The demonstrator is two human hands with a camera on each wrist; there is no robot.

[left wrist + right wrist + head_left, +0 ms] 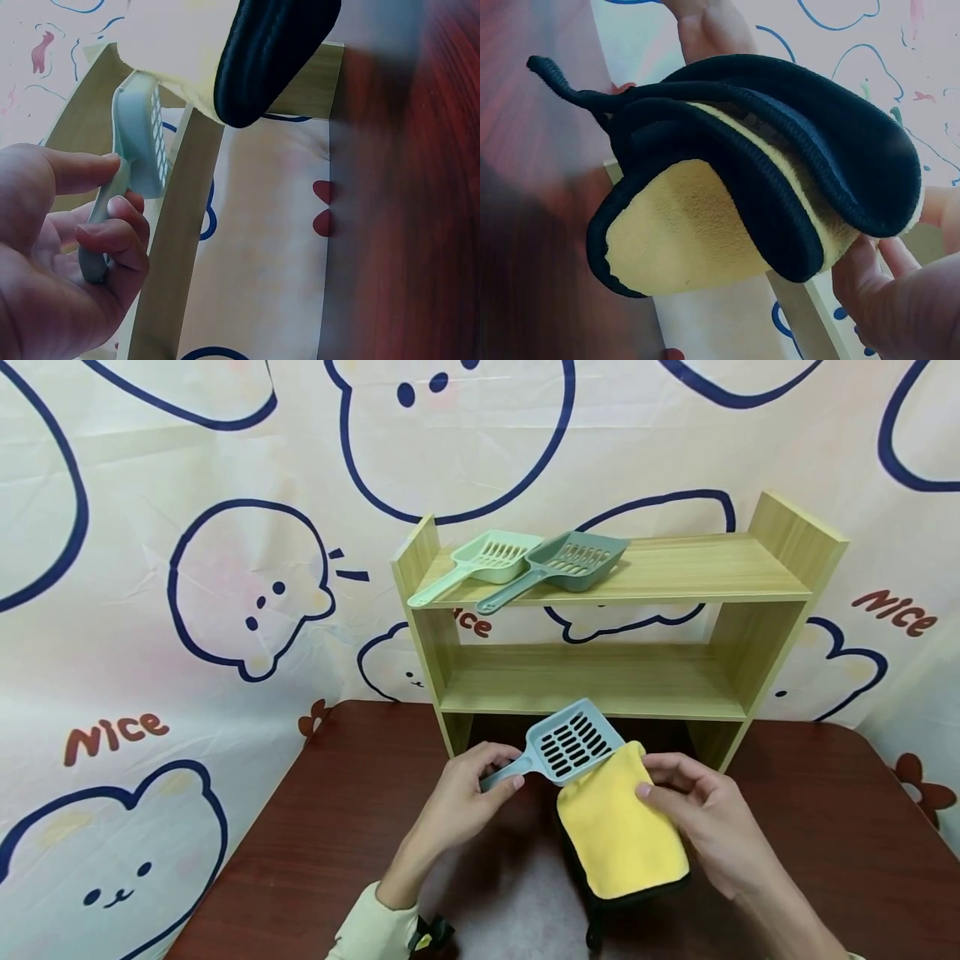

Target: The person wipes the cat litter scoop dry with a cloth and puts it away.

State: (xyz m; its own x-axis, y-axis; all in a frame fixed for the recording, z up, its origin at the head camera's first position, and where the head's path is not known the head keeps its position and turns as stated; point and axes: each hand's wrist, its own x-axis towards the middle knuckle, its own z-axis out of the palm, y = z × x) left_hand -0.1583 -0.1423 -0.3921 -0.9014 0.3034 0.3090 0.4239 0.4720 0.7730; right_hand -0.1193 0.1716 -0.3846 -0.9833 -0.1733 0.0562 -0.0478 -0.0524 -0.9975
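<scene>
A light blue slotted litter scoop (573,743) is tilted up above the table, its handle gripped between the thumb and fingers of my left hand (468,789). In the left wrist view the scoop (142,135) appears side-on. My right hand (708,814) pinches a folded yellow cloth (626,827) with black edging, which overlaps the scoop's right edge. Several folded layers and a black hanging loop (562,86) of the cloth show in the right wrist view. Whether the cloth presses on the scoop's underside cannot be seen.
Behind the hands stands a wooden shelf (592,681) on the dark red-brown table (300,852). On its top board lie a pale green scoop (487,556) and a darker green scoop (573,564), handles jutting past the front edge. A cartoon-printed curtain (247,460) hangs behind.
</scene>
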